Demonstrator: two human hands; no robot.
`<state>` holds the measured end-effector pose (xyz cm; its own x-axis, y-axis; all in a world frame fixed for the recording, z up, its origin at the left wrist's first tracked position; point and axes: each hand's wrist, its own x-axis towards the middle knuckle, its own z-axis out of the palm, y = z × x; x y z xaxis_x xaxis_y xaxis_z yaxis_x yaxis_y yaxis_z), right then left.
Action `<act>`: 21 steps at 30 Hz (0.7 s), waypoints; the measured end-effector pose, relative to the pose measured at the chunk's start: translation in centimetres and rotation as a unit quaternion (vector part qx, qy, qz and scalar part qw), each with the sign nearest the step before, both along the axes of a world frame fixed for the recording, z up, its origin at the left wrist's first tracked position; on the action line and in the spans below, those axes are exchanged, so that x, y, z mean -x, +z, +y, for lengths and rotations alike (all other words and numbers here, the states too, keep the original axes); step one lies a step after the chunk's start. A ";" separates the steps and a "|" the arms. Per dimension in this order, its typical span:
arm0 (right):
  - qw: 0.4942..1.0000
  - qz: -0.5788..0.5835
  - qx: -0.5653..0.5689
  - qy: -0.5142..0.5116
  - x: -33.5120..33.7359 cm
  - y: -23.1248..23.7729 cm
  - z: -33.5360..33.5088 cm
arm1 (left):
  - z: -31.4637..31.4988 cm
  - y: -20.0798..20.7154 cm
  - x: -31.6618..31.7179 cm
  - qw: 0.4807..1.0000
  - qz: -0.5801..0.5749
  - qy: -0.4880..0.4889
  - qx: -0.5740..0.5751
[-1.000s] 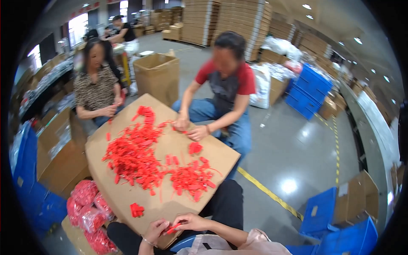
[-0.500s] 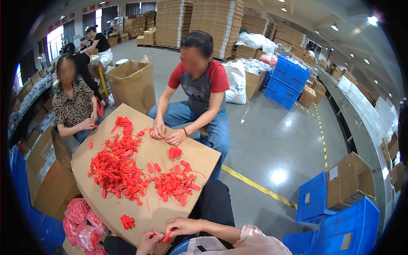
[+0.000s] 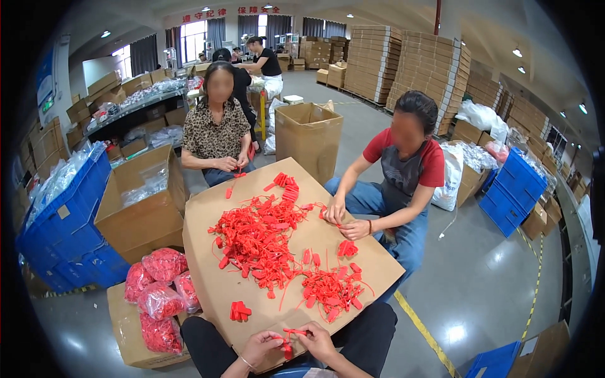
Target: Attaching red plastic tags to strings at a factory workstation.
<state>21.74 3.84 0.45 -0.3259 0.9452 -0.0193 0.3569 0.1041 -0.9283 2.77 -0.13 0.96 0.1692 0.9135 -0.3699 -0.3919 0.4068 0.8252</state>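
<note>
At the near edge of the cardboard sheet (image 3: pixel 353 252), my left hand (image 3: pixel 259 351) pinches a small red tag with a cord (image 3: pixel 287 349). My right hand (image 3: pixel 318 342) grips the upper part of the same piece, a red strip stretching between both hands' fingertips. The tag's body hangs down between them. Just beyond my left hand lies a small neat stack of red tags (image 3: pixel 239 311). A loose heap of red corded tags (image 3: pixel 331 293) is ahead of my right hand, and a bigger tangled heap (image 3: pixel 255 236) fills the sheet's middle.
Across the sheet, a co-worker in a red-sleeved shirt (image 3: pixel 403 164) and another in a leopard-print top (image 3: pixel 217 135) handle red pieces. Bagged red items (image 3: pixel 162 302) sit on a carton at left. An open carton (image 3: pixel 142 211), blue crates (image 3: pixel 79 236) and a tall box (image 3: pixel 309 135) stand around.
The view has swung left, bringing the bagged items and left-hand cartons further in. My hands have moved slightly apart, and the red tag now hangs between them.
</note>
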 end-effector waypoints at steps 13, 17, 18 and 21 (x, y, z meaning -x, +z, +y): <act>0.933 0.337 0.128 0.001 2.5 0.2 -1.1 | 1.4 -1.4 -3.3 0.975 0.010 0.219 -0.037; 0.958 0.264 0.109 -0.001 2.3 -0.6 -0.6 | 1.4 -0.9 -3.8 0.975 0.031 0.218 -0.026; 0.972 0.223 0.077 -0.001 2.1 -0.4 -0.6 | 1.3 -0.8 -3.8 0.977 0.001 0.214 -0.015; 0.970 0.232 0.076 -0.008 1.6 -1.4 -0.6 | 0.9 -1.0 -2.8 0.986 0.069 0.151 -0.010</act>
